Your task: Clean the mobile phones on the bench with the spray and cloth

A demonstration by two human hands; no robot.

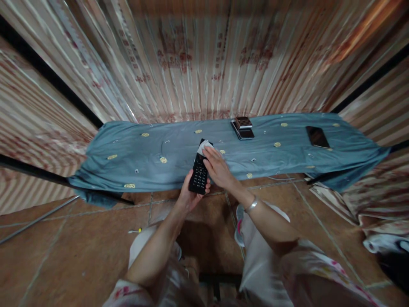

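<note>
- Blk keypad phone (200, 174) is held up in front of the person, over the near edge of the blue-draped worktop (153, 174), keys facing up; can't tell from here how high
- L grip (189, 198) is closed round its lower end — thumb along one long edge, fingertips showing at the other, palm underneath
- R grip (218, 167) has its fingers laid over a wht cloth (204, 146), maybe a tissue, on the upper part of the phone; whether it's pinching the cloth or just flat on it, can't tell
- Phone's prob light, one hand enough for it; body looks stiff, hard plastic I'd guess, so the edges should take a firm squeeze
- Face looks smooth & a bit slick, esp the screen end — likely the fragile bit, so go easy w/ pressure there
- Best hold IMO: by the long sides down near the keypad, thumb off the keys so none get pushed by accident
- Cloth looks thin & soft, prob crumples or slides if nudged; better kept flat under several fingers
- Also on the worktop: folding case (243, 123) w/ brown patterned lid, part-open, & a dark flat phone (317, 137) further R, both apart from the hands
</note>
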